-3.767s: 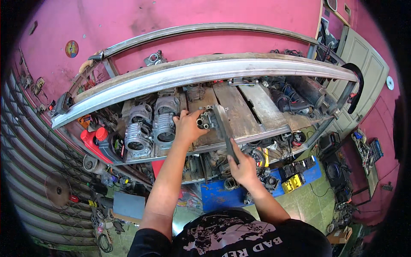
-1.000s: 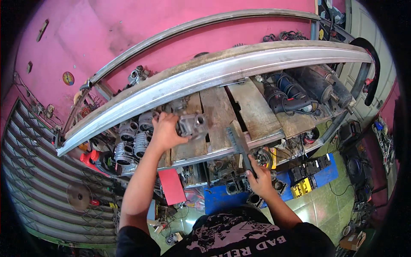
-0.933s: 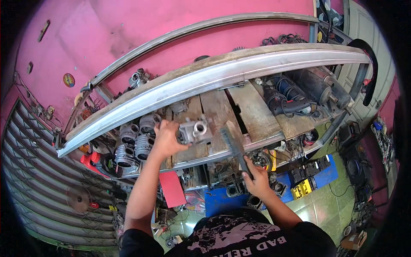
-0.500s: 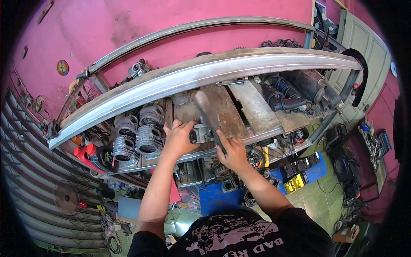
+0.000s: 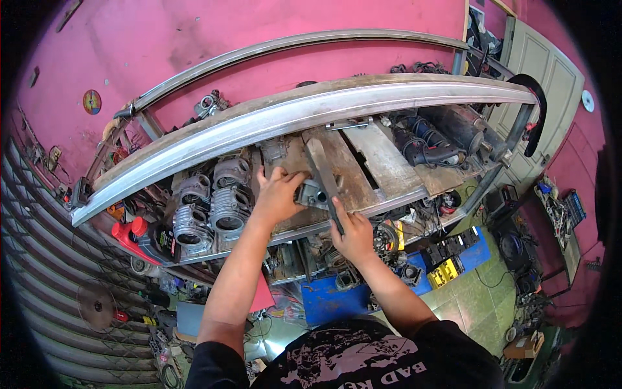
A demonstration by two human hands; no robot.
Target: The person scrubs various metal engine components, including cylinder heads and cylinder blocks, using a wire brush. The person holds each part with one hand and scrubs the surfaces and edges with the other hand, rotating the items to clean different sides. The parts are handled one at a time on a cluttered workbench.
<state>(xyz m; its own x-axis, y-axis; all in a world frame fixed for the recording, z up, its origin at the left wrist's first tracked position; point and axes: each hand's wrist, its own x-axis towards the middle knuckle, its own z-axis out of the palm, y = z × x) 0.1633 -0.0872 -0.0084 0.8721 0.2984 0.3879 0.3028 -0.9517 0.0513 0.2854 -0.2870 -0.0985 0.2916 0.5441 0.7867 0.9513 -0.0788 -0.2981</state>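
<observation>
- In my head view, the metal part (image 5: 307,192) is a small, blocky grey casting with a dark round opening; the brush (image 5: 318,163) hides some of its right side from me.
- The brush is long, narrow and straight, dull grey-brown with a paler far tip; its bristles are hidden.
- The brush's long axis runs from near the front edge (image 5: 389,204) of the workbench (image 5: 394,162) toward the far edge, its far tip leaning left. I see the part's opening facing up toward my camera; which way its long axis runs I cannot tell.
- I see the part over the planks, left of the middle and close to the front edge; whether it rests on them I cannot tell.
- My left hand (image 5: 277,196) pinches the part's left end between thumb and fingers.
- My right hand (image 5: 354,236) is closed round the brush's near end at the front edge. The brush crosses the part in my view; contact is unclear.
- Toward the workbench's left end I have finned cylinders (image 5: 228,211), with a dark bottle (image 5: 157,240) at the front left corner; toward the right end lies a corded power tool (image 5: 427,152).
</observation>
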